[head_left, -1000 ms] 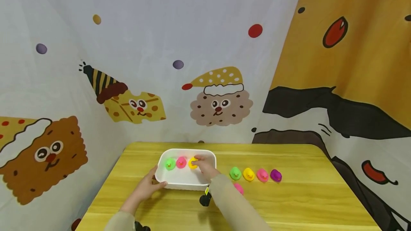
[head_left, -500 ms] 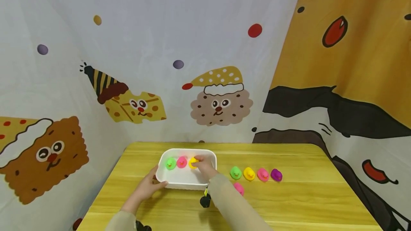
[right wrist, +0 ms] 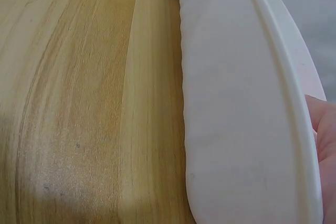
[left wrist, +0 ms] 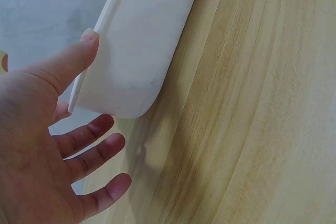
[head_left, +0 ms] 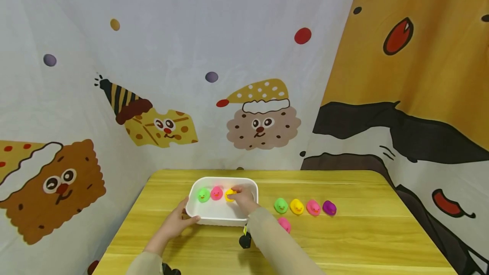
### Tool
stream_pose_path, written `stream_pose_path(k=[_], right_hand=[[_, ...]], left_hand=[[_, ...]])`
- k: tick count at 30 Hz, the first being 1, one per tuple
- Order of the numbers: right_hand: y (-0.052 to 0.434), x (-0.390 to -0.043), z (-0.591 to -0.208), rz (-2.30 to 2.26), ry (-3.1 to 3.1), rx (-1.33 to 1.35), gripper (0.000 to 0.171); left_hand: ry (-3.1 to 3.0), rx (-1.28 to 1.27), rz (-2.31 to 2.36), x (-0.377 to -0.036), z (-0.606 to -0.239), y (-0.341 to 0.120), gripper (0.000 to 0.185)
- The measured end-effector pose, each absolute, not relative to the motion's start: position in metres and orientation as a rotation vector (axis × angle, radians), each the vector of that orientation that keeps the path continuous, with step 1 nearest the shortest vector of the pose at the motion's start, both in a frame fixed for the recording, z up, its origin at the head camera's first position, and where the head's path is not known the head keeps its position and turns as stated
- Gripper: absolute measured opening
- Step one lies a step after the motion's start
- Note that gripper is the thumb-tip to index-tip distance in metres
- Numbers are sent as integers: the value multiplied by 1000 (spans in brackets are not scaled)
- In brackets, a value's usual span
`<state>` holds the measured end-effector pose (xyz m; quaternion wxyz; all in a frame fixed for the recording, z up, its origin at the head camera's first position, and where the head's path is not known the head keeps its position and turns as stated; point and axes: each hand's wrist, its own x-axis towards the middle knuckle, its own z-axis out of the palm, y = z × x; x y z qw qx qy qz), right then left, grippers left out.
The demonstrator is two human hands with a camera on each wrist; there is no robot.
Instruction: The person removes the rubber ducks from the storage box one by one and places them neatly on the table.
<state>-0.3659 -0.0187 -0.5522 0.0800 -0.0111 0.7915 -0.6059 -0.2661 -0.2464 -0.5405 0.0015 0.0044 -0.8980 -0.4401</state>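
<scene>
A white tub [head_left: 223,221] stands on the wooden table [head_left: 344,241]. Inside it, along the far wall, sit a green duck [head_left: 203,195], a pink duck [head_left: 216,192] and a yellow duck [head_left: 229,195]. My right hand [head_left: 240,196] reaches over the near wall into the tub, and its fingertips pinch the yellow duck. My left hand [head_left: 177,222] is at the tub's near left corner. In the left wrist view the thumb [left wrist: 79,56] touches the rim of the tub [left wrist: 142,40] and the other fingers [left wrist: 100,148] lie straight beside it.
Right of the tub a green duck [head_left: 280,205], a yellow duck [head_left: 296,206], a pink duck [head_left: 313,207] and a purple duck [head_left: 329,208] stand in a row. Another pink duck [head_left: 284,224] shows beside my right sleeve. Cartoon-print cloth hangs behind and at both sides.
</scene>
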Motion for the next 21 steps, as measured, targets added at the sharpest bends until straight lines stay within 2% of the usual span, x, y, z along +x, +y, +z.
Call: stream_pose_path(k=[11,21], right_hand=[[-17,-366,-555,-1692,2492,-170,34],[-18,-369,-559,-1658,2512,-183,31]], left_hand=[[-2803,8,-1411,-264,-536,-244,84],[-2791,-8,-1404,-264,-540,-245,83]])
